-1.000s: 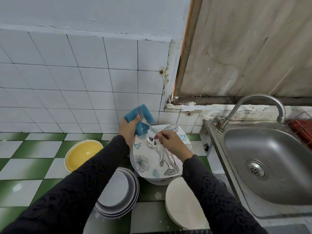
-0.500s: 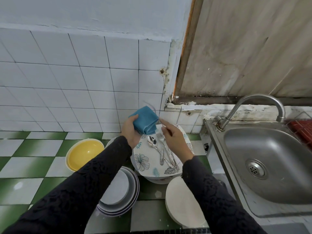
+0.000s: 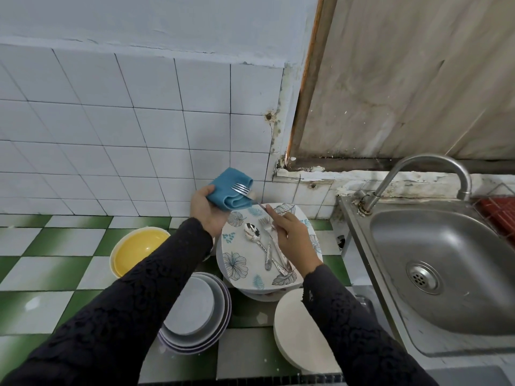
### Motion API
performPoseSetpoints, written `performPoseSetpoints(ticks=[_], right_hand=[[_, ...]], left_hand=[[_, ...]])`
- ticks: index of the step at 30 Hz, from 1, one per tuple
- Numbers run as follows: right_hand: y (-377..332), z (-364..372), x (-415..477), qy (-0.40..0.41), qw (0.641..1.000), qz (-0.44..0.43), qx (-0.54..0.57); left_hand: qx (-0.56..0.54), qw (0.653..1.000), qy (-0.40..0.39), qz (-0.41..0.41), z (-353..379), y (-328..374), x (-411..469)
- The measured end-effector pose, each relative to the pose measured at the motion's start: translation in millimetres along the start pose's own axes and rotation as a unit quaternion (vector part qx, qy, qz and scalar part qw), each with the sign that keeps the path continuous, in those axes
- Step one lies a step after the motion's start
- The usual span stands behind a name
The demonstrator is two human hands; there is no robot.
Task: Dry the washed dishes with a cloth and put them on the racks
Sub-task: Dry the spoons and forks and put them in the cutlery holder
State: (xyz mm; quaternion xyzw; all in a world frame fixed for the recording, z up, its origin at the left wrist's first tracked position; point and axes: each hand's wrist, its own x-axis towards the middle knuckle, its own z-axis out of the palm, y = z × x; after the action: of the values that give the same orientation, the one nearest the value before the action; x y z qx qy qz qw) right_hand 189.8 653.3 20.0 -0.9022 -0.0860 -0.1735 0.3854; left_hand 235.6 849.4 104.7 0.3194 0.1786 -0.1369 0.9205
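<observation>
You have one wide-angle view, worn on your head, facing forward and steeply down, close over your left hand (image 3: 206,208) and right hand (image 3: 294,240) at mid-frame. White tiled wall (image 3: 111,121) above, green-and-white checked tile surface (image 3: 41,274) below, stainless steel sink (image 3: 418,238) at right.

To your right, a stainless-steel sink basin (image 3: 457,246) with a round drain strainer (image 3: 422,277). A curved metal tap (image 3: 434,160) rises at its back corner. Ahead of you, a white-tiled wall (image 3: 111,135) meets green-and-white checkered surface tiles (image 3: 41,274).

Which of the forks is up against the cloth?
The fork whose tines lie against the blue cloth, handle pinched by the right hand; the other fork lies on the floral plate.
</observation>
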Motion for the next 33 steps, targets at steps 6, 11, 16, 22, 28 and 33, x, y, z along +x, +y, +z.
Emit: performPoseSetpoints(ticks=[6,11,16,22,28,33], right_hand=[[-24,-15,3,0.015,0.931,0.220,0.290],[-52,-14,17,-0.096,0.859,0.272,0.424],[-44,-6,11,-0.100,0.882,0.280,0.366],[-23,-16,-2,-0.116,0.912,0.295,0.261],[-40,-11,2,-0.110,0.841,0.369,0.380],[-68,-25,27,-0.106,0.773,0.405,0.477]], left_hand=[[0.122,0.990,0.011,0.069,-14,7,8],[0.218,0.973,-0.018,0.074,-8,-11,1],[0.172,0.984,-0.007,0.042,3,-17,-4],[0.152,0.986,0.004,0.062,-3,-11,-7],[0.489,0.805,0.001,0.336,-5,-27,-1],[0.777,0.523,-0.152,0.314,-20,-44,4]])
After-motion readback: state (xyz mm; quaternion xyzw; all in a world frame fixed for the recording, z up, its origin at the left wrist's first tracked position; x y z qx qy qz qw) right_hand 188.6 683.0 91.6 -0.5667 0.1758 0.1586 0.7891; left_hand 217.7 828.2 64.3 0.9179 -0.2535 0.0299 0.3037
